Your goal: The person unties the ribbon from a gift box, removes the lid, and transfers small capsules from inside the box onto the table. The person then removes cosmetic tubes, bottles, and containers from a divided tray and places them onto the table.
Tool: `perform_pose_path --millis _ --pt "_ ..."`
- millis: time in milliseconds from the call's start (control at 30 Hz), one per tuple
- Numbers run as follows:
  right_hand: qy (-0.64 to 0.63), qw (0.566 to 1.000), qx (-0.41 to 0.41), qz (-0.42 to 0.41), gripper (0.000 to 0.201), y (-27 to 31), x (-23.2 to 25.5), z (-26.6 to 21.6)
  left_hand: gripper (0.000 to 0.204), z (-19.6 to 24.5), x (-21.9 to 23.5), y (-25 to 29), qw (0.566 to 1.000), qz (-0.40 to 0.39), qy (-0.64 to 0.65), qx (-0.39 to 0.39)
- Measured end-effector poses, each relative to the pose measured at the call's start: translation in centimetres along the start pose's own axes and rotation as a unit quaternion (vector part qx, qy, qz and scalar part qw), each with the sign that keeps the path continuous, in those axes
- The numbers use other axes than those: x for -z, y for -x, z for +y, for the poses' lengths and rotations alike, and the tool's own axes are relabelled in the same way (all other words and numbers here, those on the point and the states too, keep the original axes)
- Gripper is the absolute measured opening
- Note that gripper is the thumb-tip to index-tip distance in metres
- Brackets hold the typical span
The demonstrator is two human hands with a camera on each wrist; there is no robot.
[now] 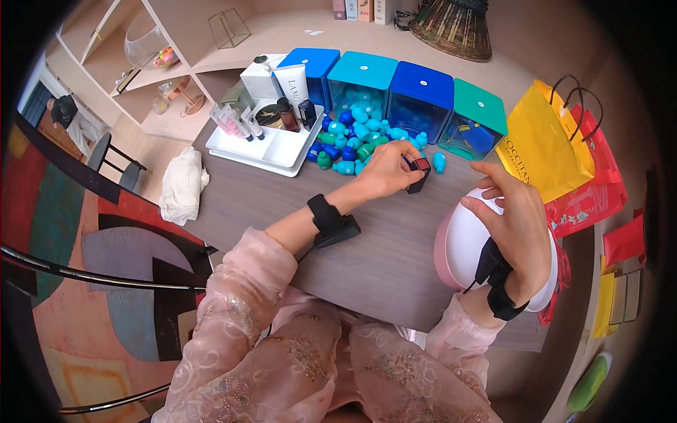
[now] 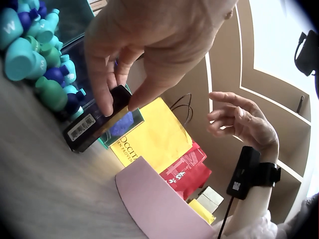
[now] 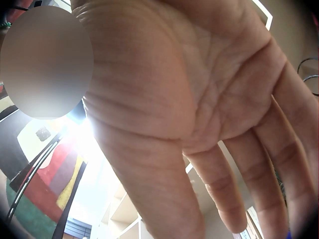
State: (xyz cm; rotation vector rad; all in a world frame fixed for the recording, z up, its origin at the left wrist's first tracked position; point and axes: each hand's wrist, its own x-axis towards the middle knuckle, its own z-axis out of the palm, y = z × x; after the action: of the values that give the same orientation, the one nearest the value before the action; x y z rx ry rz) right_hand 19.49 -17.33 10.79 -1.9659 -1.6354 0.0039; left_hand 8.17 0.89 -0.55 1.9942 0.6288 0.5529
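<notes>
My left hand [image 1: 386, 171] pinches a small dark box [image 1: 419, 175] between thumb and fingers, just right of a pile of blue, teal and green bottle-shaped pieces [image 1: 362, 128]. In the left wrist view the dark box [image 2: 94, 124] shows a white barcode label and is tilted, its lower end close to the grey table. My right hand [image 1: 518, 224] hangs over a white and pink round object [image 1: 455, 236], holding nothing, its fingers loosely bent. The right wrist view shows the palm of the right hand [image 3: 199, 99] with the fingers apart. One teal piece [image 1: 440, 163] lies alone beside the dark box.
Four bins with blue, teal and green faces, including a green one [image 1: 479, 106], stand behind the pile. A white tray [image 1: 271, 156] of cosmetics is at left, near a white cloth [image 1: 183, 185]. Yellow [image 1: 543, 151] and red [image 1: 599, 190] paper bags stand at right.
</notes>
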Motion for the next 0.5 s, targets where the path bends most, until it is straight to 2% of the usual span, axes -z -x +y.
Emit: perform_pose_path --millis 100,167,200,267,367,433,500 --pt "-0.002 1.000 -0.002 0.001 0.042 0.0 0.0 0.1 0.029 0.0 -0.3 -0.1 1.000 0.010 0.003 0.007" --pt "-0.005 1.000 -0.003 0.002 0.042 0.0 0.0 0.1 0.030 -0.8 -0.8 -0.4 0.993 0.003 0.110 0.037" --pt "-0.006 1.000 -0.003 0.002 0.043 0.0 0.0 0.1 0.030 -1.4 -1.3 -0.5 0.993 0.003 0.110 0.037" --pt "-0.008 1.000 -0.003 0.003 0.043 0.0 -0.1 0.1 0.030 -2.5 -2.1 -0.4 0.936 -0.022 0.330 0.116" --pt "-0.003 1.000 -0.001 0.006 0.043 0.0 0.0 0.2 0.035 -3.3 -2.7 0.3 0.939 -0.045 0.312 0.141" --pt "-0.004 1.000 0.002 0.012 0.042 0.1 0.0 0.4 0.033 -3.0 -1.8 0.8 0.954 -0.029 0.270 0.128" --pt "-0.008 1.000 -0.001 0.014 0.042 0.1 0.1 0.5 0.027 -2.4 0.9 1.1 0.991 0.008 0.109 0.084"
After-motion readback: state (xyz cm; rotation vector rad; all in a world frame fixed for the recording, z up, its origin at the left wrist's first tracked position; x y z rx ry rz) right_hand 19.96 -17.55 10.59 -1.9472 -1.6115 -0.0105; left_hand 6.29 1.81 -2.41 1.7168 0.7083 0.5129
